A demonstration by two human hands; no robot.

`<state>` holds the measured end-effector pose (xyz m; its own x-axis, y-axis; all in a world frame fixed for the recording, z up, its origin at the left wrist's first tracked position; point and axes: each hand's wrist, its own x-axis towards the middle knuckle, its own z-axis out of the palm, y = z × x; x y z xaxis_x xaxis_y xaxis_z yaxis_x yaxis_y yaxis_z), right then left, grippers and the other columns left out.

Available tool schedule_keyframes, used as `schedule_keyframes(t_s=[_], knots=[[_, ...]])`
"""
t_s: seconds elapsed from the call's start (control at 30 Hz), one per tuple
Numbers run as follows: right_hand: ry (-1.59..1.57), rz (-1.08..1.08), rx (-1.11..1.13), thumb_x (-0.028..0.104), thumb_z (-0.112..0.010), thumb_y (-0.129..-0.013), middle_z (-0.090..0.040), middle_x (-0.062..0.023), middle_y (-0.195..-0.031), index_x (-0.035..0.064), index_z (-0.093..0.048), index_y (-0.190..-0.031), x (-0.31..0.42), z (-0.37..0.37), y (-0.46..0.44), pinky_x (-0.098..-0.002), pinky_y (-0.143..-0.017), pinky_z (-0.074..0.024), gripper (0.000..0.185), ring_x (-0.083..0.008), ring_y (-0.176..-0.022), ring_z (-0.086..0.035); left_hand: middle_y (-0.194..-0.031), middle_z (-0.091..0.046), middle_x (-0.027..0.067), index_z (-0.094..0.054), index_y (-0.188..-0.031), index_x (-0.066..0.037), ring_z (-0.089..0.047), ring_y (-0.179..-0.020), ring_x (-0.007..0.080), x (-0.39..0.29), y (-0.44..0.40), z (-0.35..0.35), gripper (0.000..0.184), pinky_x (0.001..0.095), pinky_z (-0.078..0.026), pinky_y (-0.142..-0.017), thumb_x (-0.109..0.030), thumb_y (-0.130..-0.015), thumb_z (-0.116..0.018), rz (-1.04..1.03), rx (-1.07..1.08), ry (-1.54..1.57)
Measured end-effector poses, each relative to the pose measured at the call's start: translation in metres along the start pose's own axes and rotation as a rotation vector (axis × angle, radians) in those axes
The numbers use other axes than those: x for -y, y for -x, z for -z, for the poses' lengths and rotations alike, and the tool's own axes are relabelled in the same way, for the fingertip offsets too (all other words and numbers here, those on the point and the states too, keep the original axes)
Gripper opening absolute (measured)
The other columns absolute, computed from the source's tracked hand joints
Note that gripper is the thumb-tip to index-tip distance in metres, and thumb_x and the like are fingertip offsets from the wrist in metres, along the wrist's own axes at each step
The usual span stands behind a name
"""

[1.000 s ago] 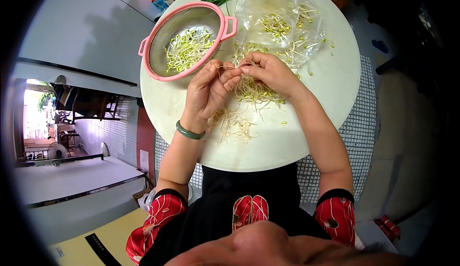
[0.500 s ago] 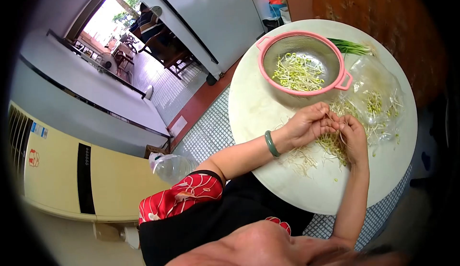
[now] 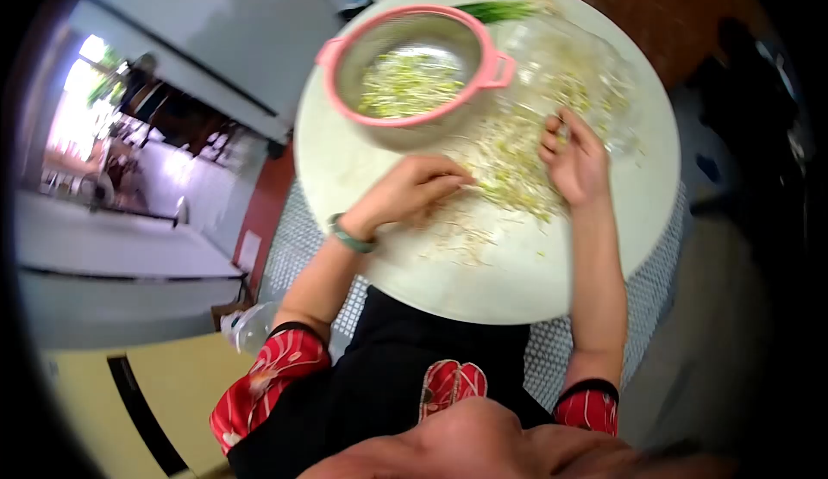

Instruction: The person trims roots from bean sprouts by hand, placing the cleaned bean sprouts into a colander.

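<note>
A loose pile of bean sprouts (image 3: 517,164) lies across the round white table between my hands. My left hand (image 3: 416,187), with a green bangle at its wrist, is low at the pile's left side, thumb and fingers pinched together; what they hold is blurred. Below its fingertips are thin brown root ends (image 3: 464,239). On the pile's right side my right hand (image 3: 576,164) is raised slightly, palm partly up and fingers curled, with a yellowish sprout showing at them. Beyond my left hand stands a pink-rimmed mesh colander (image 3: 392,121) with cleaned-looking sprouts (image 3: 410,81) in it.
A clear plastic bag (image 3: 595,56) with sprouts lies at the right, beside green onions (image 3: 496,12) behind the colander. The round table (image 3: 414,294) ends close to my body. A large plastic bottle (image 3: 250,328) stands at the lower left.
My hands, together over the pile before, are now apart: the left toward the root ends, the right toward the bag. The view has shifted, so the table appears further left and higher.
</note>
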<state>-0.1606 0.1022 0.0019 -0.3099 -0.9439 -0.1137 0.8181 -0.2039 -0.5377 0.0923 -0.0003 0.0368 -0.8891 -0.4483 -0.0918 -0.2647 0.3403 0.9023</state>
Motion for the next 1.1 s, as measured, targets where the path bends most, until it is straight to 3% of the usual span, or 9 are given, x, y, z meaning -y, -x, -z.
schedule_keyframes(t_s=[0.03,0.13,0.37,0.5,0.6,0.7,0.73,0.83,1.1], knots=[[-0.024,0.014,0.026,0.018,-0.054,-0.098,-0.053,-0.0035,-0.081,0.0073,-0.055,-0.105,-0.001,0.006,-0.002,-0.0278,-0.058,-0.0383,0.013,-0.0131,-0.066,-0.047,-0.099,-0.062,0.0089,-0.065,-0.111,-0.004,-0.064,-0.075,0.0222,0.017,-0.003,0.000,0.022,0.0311,-0.051,-0.067,-0.003,-0.090,-0.058,-0.373,-0.070,-0.357],[-0.084,-0.001,0.130,0.020,-0.054,-0.099,-0.048,0.0002,-0.074,0.0065,-0.055,-0.105,0.006,0.011,-0.005,-0.0254,-0.054,-0.0362,0.015,-0.0100,-0.060,-0.041,-0.103,-0.061,0.0100,-0.068,-0.106,-0.004,-0.063,-0.079,0.0285,0.005,0.004,-0.007,0.020,0.0352,-0.051,-0.070,-0.004,-0.087,-0.062,-0.170,-0.252,-0.615],[0.089,0.041,0.145,0.013,-0.059,-0.095,-0.038,0.0050,-0.068,0.0072,-0.054,-0.103,0.005,0.001,0.000,-0.0204,-0.049,-0.0303,0.012,-0.0043,-0.054,-0.032,-0.096,-0.061,0.0062,-0.066,-0.101,-0.010,-0.062,-0.078,0.0276,0.007,-0.044,-0.025,0.018,0.0378,-0.051,-0.067,-0.011,-0.084,-0.067,-0.327,-0.321,-0.772],[0.131,0.034,0.137,0.013,-0.059,-0.095,-0.037,0.0056,-0.067,0.0070,-0.055,-0.101,0.008,0.003,0.000,-0.0202,-0.047,-0.0294,0.010,-0.0039,-0.052,-0.031,-0.097,-0.060,0.0060,-0.065,-0.098,-0.011,-0.063,-0.080,0.0285,0.011,-0.060,-0.029,0.017,0.0388,-0.051,-0.068,-0.011,-0.082,-0.069,-0.284,-0.217,-0.818],[0.150,0.006,0.140,0.014,-0.059,-0.095,-0.036,0.0059,-0.066,0.0071,-0.055,-0.100,0.008,0.003,0.000,-0.0198,-0.047,-0.0288,0.010,-0.0037,-0.051,-0.030,-0.096,-0.060,0.0046,-0.064,-0.096,-0.007,-0.061,-0.073,0.0236,0.012,-0.059,-0.021,0.015,0.0350,-0.049,-0.064,-0.008,-0.082,-0.069,-0.367,-0.261,-0.735],[0.166,-0.009,0.149,0.014,-0.060,-0.095,-0.036,0.0060,-0.065,0.0076,-0.056,-0.100,0.007,0.002,0.000,-0.0195,-0.047,-0.0287,0.009,-0.0035,-0.052,-0.030,-0.094,-0.059,0.0028,-0.062,-0.095,-0.004,-0.055,-0.066,0.0168,0.004,-0.051,-0.010,0.013,0.0294,-0.046,-0.061,-0.005,-0.084,-0.068,-0.293,-0.331,-0.548],[0.172,-0.011,0.153,0.015,-0.060,-0.095,-0.036,0.0060,-0.065,0.0077,-0.056,-0.100,0.006,0.002,0.000,-0.0195,-0.047,-0.0287,0.009,-0.0034,-0.052,-0.030,-0.088,-0.059,0.0010,-0.060,-0.095,-0.002,-0.047,-0.063,0.0092,0.000,-0.049,-0.009,0.009,0.0234,-0.041,-0.057,-0.004,-0.088,-0.065,-0.279,-0.356,-0.429],[0.198,-0.022,0.159,0.016,-0.061,-0.094,-0.037,0.0062,-0.064,0.0080,-0.057,-0.100,0.005,-0.001,0.001,-0.0195,-0.047,-0.0288,0.010,-0.0030,-0.052,-0.031,-0.083,-0.059,0.0004,-0.060,-0.096,-0.002,-0.045,-0.062,0.0057,0.002,-0.042,-0.006,0.007,0.0205,-0.037,-0.055,-0.006,-0.091,-0.064,-0.047,-0.357,-0.107],[0.379,-0.050,0.126,0.018,-0.059,-0.096,-0.036,0.0068,-0.063,0.0052,-0.057,-0.102,-0.001,-0.006,0.004,-0.0192,-0.045,-0.0264,0.015,-0.0035,-0.051,-0.031,-0.079,-0.061,0.0006,-0.058,-0.099,-0.004,-0.048,-0.056,0.0048,0.002,-0.044,-0.019,0.013,0.0172,-0.038,-0.049,-0.016,-0.095,-0.060,0.092,-0.216,0.754]])
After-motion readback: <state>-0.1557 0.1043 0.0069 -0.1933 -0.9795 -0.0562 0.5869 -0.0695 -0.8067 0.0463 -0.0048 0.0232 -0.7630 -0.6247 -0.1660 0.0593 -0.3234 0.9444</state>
